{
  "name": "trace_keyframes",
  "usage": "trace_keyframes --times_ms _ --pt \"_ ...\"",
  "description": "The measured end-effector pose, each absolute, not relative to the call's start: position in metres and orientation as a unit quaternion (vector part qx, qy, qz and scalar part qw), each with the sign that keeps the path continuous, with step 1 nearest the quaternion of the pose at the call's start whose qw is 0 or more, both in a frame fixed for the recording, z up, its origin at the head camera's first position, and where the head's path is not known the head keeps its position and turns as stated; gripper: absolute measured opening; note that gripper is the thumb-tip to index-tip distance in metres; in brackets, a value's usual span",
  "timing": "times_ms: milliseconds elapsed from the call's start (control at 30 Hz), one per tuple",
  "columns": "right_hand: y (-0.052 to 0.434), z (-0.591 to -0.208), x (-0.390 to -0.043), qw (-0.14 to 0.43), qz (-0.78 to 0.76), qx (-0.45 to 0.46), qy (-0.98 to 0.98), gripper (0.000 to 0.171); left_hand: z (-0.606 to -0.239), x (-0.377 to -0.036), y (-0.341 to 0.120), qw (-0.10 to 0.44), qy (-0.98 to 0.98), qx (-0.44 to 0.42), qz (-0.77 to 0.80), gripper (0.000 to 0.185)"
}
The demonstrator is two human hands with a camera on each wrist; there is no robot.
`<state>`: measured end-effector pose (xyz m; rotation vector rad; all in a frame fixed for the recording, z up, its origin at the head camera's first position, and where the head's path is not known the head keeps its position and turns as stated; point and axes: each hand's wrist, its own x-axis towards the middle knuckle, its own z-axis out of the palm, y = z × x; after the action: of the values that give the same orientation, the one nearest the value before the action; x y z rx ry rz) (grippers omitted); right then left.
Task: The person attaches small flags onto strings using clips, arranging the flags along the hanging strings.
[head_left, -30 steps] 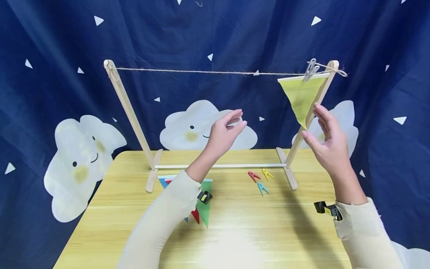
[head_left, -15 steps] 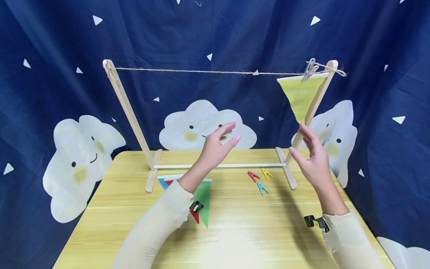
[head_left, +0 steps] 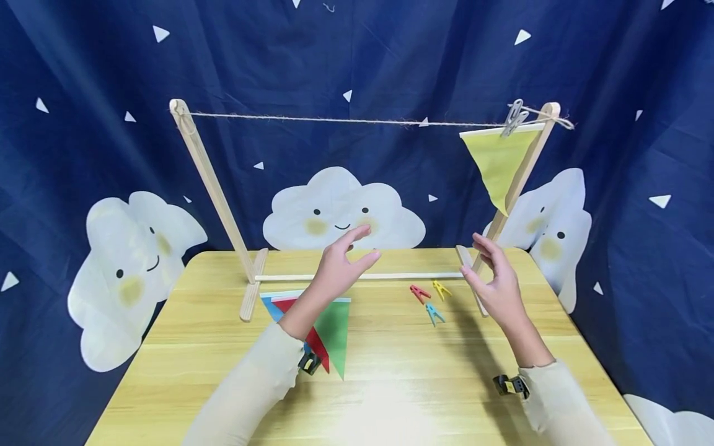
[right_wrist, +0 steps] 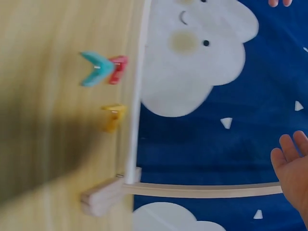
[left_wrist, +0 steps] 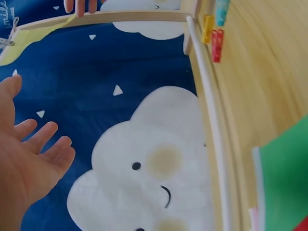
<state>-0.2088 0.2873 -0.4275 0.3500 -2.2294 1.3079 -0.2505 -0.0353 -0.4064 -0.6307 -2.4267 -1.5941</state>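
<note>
My left hand (head_left: 337, 265) hovers over the table's left half with fingers relaxed and nothing in it. Below its wrist lie overlapping triangular flags: a blue flag (head_left: 270, 301), a red flag (head_left: 317, 347) and a green flag (head_left: 336, 331), partly hidden by the forearm. Empty too, my right hand (head_left: 496, 285) is held in the air in front of the stand's right foot, fingers loosely bent. A yellow flag (head_left: 498, 162) hangs at the right end of the string (head_left: 312, 118), held by a grey clothespin (head_left: 514, 118).
The wooden stand has a left post (head_left: 214, 192), a right post (head_left: 527, 167) and a white bottom rod (head_left: 401, 275). On the table (head_left: 401, 359) lie a red clothespin (head_left: 419, 293), a yellow clothespin (head_left: 442, 290) and a blue clothespin (head_left: 434, 314). A blue cloud-print curtain (head_left: 357, 56) stands behind.
Both hands have come down and toward the left, the right one away from the yellow flag's tip. The flag stays hanging on the string.
</note>
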Motion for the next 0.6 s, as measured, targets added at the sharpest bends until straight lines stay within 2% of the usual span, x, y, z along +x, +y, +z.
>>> trace_keyframes --times_ms 167,600 --pt "0.278 -0.437 -0.202 0.233 0.471 0.116 -0.843 0.063 -0.421 -0.248 -0.047 0.064 -0.836 -0.201 -0.506 0.066" --pt "0.292 -0.499 -0.217 0.152 0.46 0.093 -0.87 0.071 -0.454 -0.247 -0.082 0.036 -0.874 -0.176 -0.452 0.078"
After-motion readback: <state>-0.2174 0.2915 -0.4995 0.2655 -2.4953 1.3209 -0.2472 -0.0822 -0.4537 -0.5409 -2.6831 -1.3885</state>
